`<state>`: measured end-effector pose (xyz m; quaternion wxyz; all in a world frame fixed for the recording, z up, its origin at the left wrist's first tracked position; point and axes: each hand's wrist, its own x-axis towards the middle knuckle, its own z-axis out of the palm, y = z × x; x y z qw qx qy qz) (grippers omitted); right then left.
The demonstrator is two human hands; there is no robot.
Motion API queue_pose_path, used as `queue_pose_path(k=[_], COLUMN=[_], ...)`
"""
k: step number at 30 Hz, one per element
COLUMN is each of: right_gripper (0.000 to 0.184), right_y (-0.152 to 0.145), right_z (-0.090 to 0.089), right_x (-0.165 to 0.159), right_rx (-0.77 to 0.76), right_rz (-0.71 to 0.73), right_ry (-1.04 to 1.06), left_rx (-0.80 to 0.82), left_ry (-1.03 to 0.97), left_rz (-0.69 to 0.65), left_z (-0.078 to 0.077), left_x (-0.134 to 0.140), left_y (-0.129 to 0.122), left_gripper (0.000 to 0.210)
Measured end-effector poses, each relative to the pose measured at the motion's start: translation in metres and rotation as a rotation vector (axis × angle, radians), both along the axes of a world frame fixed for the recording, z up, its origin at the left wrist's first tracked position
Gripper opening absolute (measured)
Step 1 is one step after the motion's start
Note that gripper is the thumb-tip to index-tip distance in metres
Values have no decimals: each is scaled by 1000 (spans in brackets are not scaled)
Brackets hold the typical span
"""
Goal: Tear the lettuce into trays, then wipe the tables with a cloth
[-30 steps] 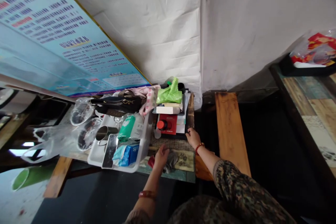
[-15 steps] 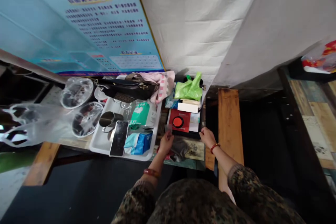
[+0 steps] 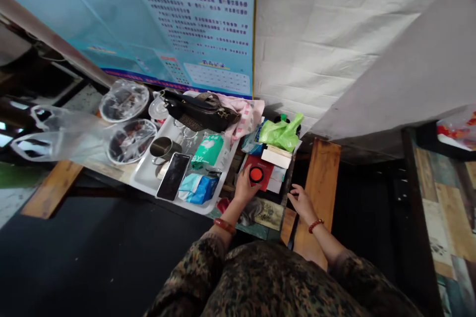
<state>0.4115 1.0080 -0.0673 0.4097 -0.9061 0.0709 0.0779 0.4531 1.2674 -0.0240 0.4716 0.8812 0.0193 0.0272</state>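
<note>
My left hand reaches over the front of a black tray. Its thumb and fingers curve around the near left edge of a round, black-rimmed orange-red ink pad. Under the pad lies a red booklet, beside a white paper. Off the right side of the tray is my right hand, its fingers parted and nothing visible in them. A small white box and a green plastic bag are piled behind the booklet.
To the left, a white tray holds a phone, a metal mug and tissue packs. Further left stand two plastic-covered bowls. A black handbag lies behind. A wooden bench runs along the right.
My left hand has moved from the tray's front left edge, where it pinched something small and clear, onto the ink pad. My right hand has come off the tray's edge, fingers spreading. The view has shifted.
</note>
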Motion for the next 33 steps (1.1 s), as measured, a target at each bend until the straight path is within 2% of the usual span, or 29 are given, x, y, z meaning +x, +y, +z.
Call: queue_pose_path(k=[4,7,10,12,15,18,22,26,28,33], right_gripper=[48,44,45,50,60,55,39,40,40,45], right_y=[7,15,18,19,25,34,34,27,28,34], right_z=[15,34,63,86,113,124,121,116,116,118], right_x=[-6,4,27,45,66,79,93,103,101,84], right_rx=[171,265,289,251,156,86,51,49,60,64], right_rz=[-37,-111,-135,-80,43,151,165,102,117,180], right_ry=[-14,-61,-202,-321,-463,-529,-506,-439,-428,-447], left_rx=[22,42,58,76,124,138,112,129,130,111], left_ry=[39,70,28,3,52,116,139,145,141,119], left_rz=[-19,40,81,41,-26,-50,-85,-185,-227,-323], left_z=[8,24,50,64,73,67,57,55,52,28], left_x=[20,22,11,-3,-30,-59,-87,-99,-103,-113], left_y=[-13,-13,-10,-7,-2,2,2,-1,-2,-6], left_gripper=[71,64,61,63,66,69,67,64,64,67])
